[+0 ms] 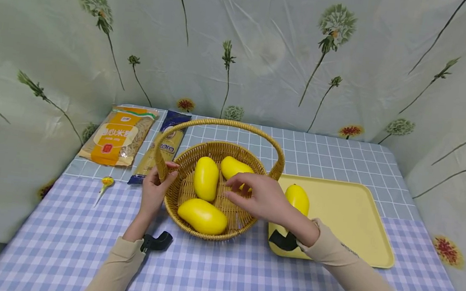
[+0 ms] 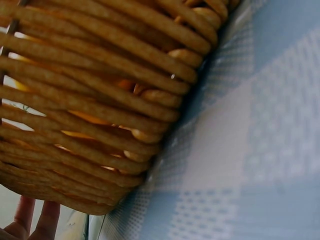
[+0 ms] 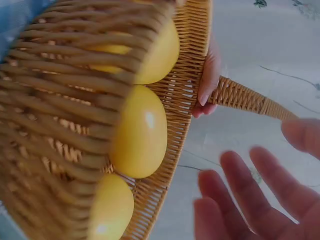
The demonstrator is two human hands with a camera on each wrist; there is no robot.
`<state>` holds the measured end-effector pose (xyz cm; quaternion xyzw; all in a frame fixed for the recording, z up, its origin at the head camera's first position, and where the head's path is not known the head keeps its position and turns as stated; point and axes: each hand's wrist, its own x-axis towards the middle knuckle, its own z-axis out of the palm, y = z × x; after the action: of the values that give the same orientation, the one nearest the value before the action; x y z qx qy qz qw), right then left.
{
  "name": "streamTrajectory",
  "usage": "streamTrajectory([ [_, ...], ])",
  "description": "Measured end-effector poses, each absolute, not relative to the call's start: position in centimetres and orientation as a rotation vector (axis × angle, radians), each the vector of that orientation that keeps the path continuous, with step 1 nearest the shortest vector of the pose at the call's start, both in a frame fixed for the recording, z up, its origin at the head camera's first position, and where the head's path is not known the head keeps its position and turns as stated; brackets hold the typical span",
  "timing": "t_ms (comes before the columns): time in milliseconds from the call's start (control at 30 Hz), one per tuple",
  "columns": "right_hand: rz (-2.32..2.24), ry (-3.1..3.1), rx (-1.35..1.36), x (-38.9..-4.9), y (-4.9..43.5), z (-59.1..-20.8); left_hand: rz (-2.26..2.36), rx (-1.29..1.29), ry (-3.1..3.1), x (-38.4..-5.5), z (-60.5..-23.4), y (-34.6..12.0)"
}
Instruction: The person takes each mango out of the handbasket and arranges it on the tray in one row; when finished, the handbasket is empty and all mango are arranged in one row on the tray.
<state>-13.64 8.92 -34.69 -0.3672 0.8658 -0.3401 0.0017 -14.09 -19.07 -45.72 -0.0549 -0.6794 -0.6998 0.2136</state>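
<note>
My left hand (image 1: 153, 193) grips the wicker basket (image 1: 197, 230) at its left side, thumb and fingers round the foot of the handle at the rim. Three yellow mangoes (image 1: 205, 178) lie inside it. My right hand (image 1: 255, 195) hovers over the basket's right side with fingers spread and nothing between them. It overlaps the upper right mango (image 1: 233, 166) in the head view. In the right wrist view the same hand's fingers (image 3: 245, 187) are apart, beside the rim. A further mango (image 1: 297, 198) lies on the yellow tray (image 1: 343, 222), partly behind my right wrist.
Behind the basket's left side lie an orange-and-clear food bag (image 1: 120, 137) and a blue pasta packet (image 1: 161, 148). A yellow lollipop (image 1: 107, 181) sits left of my left hand. The basket's tall handle (image 1: 222, 122) arches over the mangoes. A checked cloth (image 1: 220, 275) covers the table.
</note>
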Motion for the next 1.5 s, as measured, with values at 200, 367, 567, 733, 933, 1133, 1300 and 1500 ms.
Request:
streamTrajectory([
  [200, -0.885, 2.524, -1.068, -15.1, 7.3, -34.2, -1.958, -0.159, -1.873, -14.2, -45.7, -19.0],
  [367, -0.703, 2.410, -1.074, -15.8, 6.0, -34.0, -1.964, -0.165, -1.866, -14.1, -45.7, -19.0],
  [567, -0.565, 2.336, -1.036, -16.6, 4.5, -34.5, -1.966, -0.147, -1.871, -14.2, -45.7, -19.1],
  [733, -0.471, 2.304, -1.015, -16.9, 3.4, -34.9, -1.950, -0.150, -1.883, -14.3, -45.7, -19.1],
  [933, -0.377, 2.306, -1.038, -17.0, 2.4, -35.4, -1.945, -0.156, -1.878, -14.2, -45.8, -19.1],
  [1133, -0.346, 2.314, -1.035, -17.1, 1.7, -36.0, -1.954, -0.159, -1.862, -14.2, -46.0, -19.1],
  [1300, -0.308, 2.319, -1.035, -17.1, 1.2, -36.2, -1.962, -0.170, -1.855, -14.3, -46.0, -19.1],
  [1500, -0.274, 2.317, -1.034, -17.1, 0.8, -36.3, -1.965, -0.167, -1.857, -14.2, -46.0, -19.1],
])
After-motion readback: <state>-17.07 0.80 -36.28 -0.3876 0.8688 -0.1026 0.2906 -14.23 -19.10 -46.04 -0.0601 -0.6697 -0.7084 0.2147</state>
